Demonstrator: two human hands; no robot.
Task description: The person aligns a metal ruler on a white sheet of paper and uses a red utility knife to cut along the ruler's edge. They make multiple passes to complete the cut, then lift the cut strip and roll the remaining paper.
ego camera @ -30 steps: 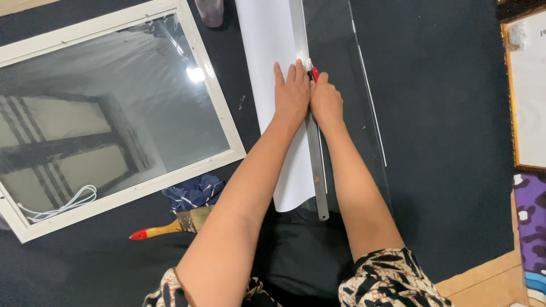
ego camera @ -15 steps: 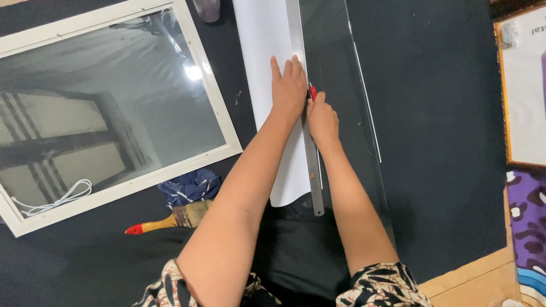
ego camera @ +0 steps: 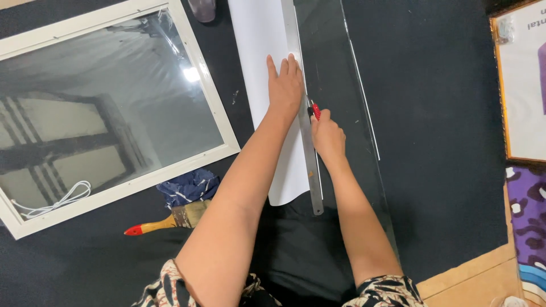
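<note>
We look down on a black cloth-covered surface (ego camera: 443, 113) that spreads under everything, with a strip of wooden floor (ego camera: 478, 273) showing at the lower right. The biggest thing on it is a white-framed glass pane (ego camera: 108, 108) lying flat at the left, a coil of white cord (ego camera: 54, 202) resting on its lower corner. Next comes a clear sheet of glass (ego camera: 341, 85) running away from us along the middle, and just left of it a long white sheet of paper (ego camera: 261, 68). A gold-framed picture (ego camera: 526, 85) lies at the right edge, well apart from our work. Along the seam between paper and glass lies a long metal ruler (ego camera: 304, 131). Our left hand (ego camera: 286, 85) is spread flat, fingers together, pressing on the paper and the ruler's edge. Our right hand (ego camera: 327, 133) is closed in a fist around a red-handled cutter (ego camera: 315, 111), whose tip meets the ruler's right edge just below the left hand. Near our left elbow sit a crumpled blue cloth (ego camera: 190, 187) and, touching it, a paintbrush (ego camera: 168, 219) with a wooden handle and red tip.
</note>
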